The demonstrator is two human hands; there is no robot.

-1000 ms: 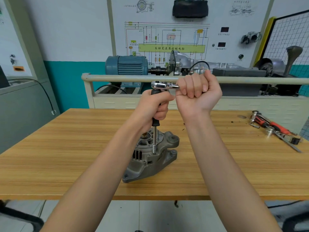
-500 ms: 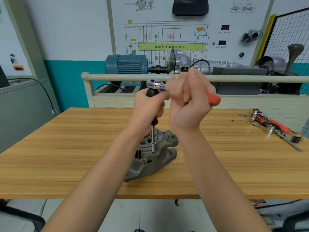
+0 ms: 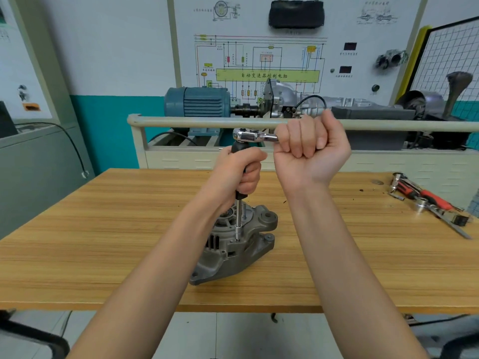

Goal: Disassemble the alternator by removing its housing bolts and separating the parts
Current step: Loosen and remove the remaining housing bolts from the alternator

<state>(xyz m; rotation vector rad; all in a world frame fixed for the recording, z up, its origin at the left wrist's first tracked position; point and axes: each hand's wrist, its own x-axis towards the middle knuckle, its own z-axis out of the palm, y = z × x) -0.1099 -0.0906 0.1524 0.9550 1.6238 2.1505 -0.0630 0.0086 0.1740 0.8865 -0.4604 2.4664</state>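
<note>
The alternator (image 3: 234, 244) is stood on the desk (image 3: 103, 229), directly below the hands. The upright extension bar (image 3: 238, 218) is gripped by the left hand (image 3: 242, 172), and the ratchet (image 3: 252, 136) handle, pointing right, is clenched in the right hand (image 3: 309, 151).

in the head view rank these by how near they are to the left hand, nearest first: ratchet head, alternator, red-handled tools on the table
1. Ratchet head: just above the left hand, which grips the black extension handle under it.
2. Alternator: right below the hand, at the foot of the extension shaft.
3. Red-handled tools: far off at the table's right end.
</note>
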